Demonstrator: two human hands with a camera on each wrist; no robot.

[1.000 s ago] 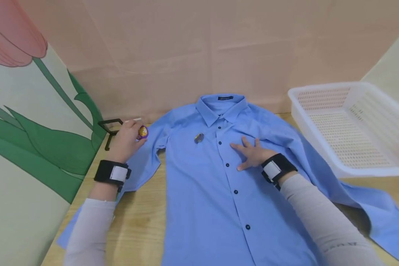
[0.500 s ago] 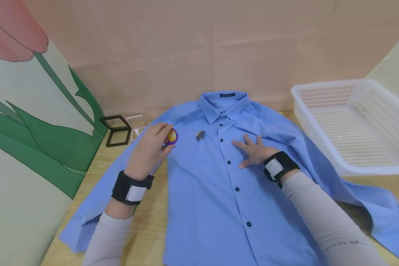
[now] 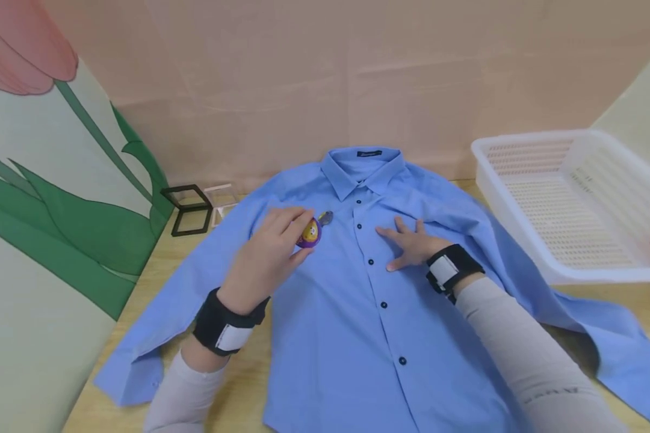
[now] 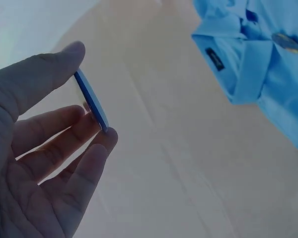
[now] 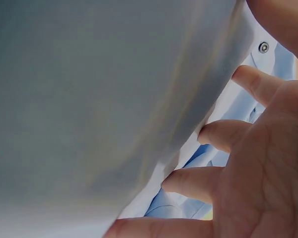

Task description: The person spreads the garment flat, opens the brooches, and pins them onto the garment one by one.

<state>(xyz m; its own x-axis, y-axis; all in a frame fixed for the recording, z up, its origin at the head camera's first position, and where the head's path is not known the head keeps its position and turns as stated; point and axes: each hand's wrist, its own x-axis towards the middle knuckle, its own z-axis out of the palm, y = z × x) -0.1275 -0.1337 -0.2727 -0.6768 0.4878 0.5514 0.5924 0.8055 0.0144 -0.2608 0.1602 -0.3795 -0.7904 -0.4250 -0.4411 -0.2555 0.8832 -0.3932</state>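
Note:
A light blue button-up shirt (image 3: 325, 313) lies face up with its sleeves spread. My left hand (image 3: 268, 252) pinches a round purple-and-yellow pin badge (image 3: 310, 233) by its rim, over the shirt's chest on the left. In the left wrist view this badge (image 4: 92, 101) shows edge-on between the thumb and fingertips. Just beyond it, a second small badge (image 3: 325, 218), dark grey with yellow, sits on the shirt. My right hand (image 3: 413, 245) rests on the shirt beside the button placket, fingers spread; in the right wrist view its fingertips (image 5: 208, 134) touch the cloth.
On the wooden table (image 3: 233, 379), a black open frame (image 3: 192, 221) and a clear-white one (image 3: 222, 195) stand at the back left. A white plastic basket (image 3: 552, 273) is at the right, close to a sleeve. A pink-beige backdrop (image 3: 281, 90) rises behind.
My left hand has carried the purple badge rightward from beside the frames to over the shirt's chest, close to the dark badge. The right hand has stayed on the shirt.

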